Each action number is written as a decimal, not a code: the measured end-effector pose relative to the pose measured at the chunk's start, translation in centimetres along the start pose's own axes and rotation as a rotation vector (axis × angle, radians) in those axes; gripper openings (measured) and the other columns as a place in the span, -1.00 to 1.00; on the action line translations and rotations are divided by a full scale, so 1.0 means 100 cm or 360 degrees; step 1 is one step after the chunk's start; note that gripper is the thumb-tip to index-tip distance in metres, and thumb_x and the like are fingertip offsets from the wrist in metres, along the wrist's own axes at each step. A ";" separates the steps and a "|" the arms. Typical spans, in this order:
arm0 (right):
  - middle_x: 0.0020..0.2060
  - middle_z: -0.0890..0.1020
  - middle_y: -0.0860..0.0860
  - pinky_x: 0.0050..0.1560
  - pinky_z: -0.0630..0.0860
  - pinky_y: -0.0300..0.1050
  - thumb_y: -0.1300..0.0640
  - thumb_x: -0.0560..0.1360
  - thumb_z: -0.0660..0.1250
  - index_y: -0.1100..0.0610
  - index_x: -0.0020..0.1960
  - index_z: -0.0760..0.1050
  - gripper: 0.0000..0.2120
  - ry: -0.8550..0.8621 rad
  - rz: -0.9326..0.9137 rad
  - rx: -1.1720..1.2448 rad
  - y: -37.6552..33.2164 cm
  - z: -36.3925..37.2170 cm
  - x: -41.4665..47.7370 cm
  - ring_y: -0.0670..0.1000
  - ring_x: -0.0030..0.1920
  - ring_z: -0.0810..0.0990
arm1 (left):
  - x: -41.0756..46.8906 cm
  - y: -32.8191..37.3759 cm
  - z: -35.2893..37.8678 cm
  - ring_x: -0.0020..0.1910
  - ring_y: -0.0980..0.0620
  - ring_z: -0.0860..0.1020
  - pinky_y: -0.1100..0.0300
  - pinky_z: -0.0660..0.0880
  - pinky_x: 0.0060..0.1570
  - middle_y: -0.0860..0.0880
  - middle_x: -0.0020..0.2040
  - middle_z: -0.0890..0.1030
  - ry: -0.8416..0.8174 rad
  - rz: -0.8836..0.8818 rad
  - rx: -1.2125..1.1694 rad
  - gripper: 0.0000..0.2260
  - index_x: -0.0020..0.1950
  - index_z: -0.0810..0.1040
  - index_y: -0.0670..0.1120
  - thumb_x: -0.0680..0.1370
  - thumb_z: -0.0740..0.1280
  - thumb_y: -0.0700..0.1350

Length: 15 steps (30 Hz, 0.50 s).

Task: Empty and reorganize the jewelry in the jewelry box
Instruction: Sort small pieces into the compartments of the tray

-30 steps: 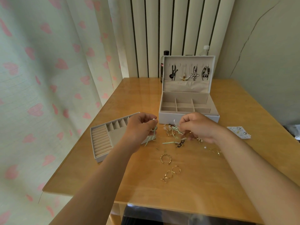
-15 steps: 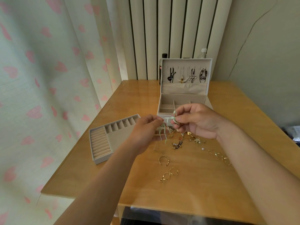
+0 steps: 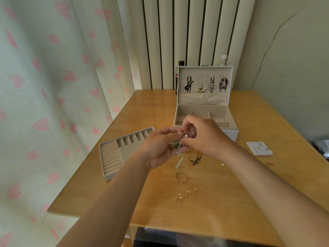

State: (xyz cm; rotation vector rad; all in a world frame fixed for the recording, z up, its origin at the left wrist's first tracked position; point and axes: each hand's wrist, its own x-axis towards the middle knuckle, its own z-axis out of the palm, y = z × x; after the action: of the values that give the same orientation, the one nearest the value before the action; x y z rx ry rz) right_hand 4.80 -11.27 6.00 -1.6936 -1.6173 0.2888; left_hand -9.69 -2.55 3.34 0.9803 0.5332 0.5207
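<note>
Both hands are meeting just in front of the jewelry box (image 3: 233,135), and between them they are holding one small piece: a pale green ribbon ornament (image 3: 178,143) with a pearl-like bead (image 3: 185,135) at its top. The left hand (image 3: 160,148) is curling its fingers round the lower part while its thumb and forefinger are pinching close to the bead. The right hand (image 3: 204,138) is nipping the same spot from the other side, fingertips drawn in tight. A ribbon tail (image 3: 179,162) is dangling loose below the left fingers.

The piece is probably almost weightless, and it is likely to behave as two materials at once. The ribbon is looking limp and soft, so it will give no purchase and may fray or slip its knot if tugged. The bead and whatever fitting carries it are hard, smooth and tiny — easy to fumble. The safer hold is at the bead end, with the ribbon left slack. Whether anything is snagged inside the pinch is not showing.

Under the right palm a dark charm (image 3: 195,160) is lying on the table (image 3: 213,220), and nearer the person than the fingers are an open gold ring (image 3: 180,176) and a twisted gold ring (image 3: 186,192). Out beyond the left knuckles the ring tray (image 3: 110,157) is sitting apart from the box.
</note>
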 end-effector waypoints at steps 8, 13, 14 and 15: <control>-0.15 0.57 -0.08 -0.27 0.56 -0.20 -0.01 0.33 0.61 -0.10 -0.10 0.45 -0.66 0.0019 0.0028 0.0061 0.007 0.004 -0.001 -0.07 -0.28 0.62 | -0.003 0.004 -0.006 -0.18 -0.09 0.67 0.13 0.66 -0.25 -0.23 -0.08 0.65 0.0163 0.0004 0.0174 -0.80 0.14 0.58 -0.34 0.52 0.38 -0.39; -0.21 0.67 0.00 -0.16 0.67 0.16 0.19 0.55 0.33 0.02 -0.02 0.54 -0.92 0.0004 0.0396 0.0179 0.021 0.005 0.006 0.01 -0.28 0.70 | -0.007 0.010 -0.022 -0.14 -0.10 0.65 0.12 0.67 -0.16 -0.20 -0.15 0.66 0.0230 0.0081 0.0231 -0.86 0.07 0.61 -0.32 0.52 0.39 -0.39; -0.22 0.68 0.00 -0.17 0.67 0.14 0.21 0.56 0.29 0.04 0.01 0.55 -0.89 -0.0066 0.0484 0.0131 0.023 0.009 0.008 0.01 -0.28 0.70 | -0.007 0.010 -0.027 -0.14 -0.10 0.65 0.11 0.67 -0.14 -0.20 -0.15 0.66 0.0261 0.0107 0.0255 -0.86 0.07 0.61 -0.32 0.52 0.38 -0.40; -0.19 0.68 0.00 -0.21 0.67 0.09 0.22 0.58 0.26 0.05 0.05 0.55 -0.86 -0.0146 0.0550 0.0091 0.025 0.015 0.009 0.00 -0.28 0.70 | -0.007 0.011 -0.031 -0.14 -0.09 0.65 0.10 0.67 -0.12 -0.19 -0.15 0.66 0.0296 0.0126 0.0280 -0.86 0.07 0.61 -0.33 0.52 0.38 -0.41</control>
State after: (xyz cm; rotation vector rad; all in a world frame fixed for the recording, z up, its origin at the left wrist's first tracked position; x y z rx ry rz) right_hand 5.89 -9.65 3.70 -1.9358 -1.3591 0.5845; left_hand -12.42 -0.56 3.00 1.1306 0.7179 0.6482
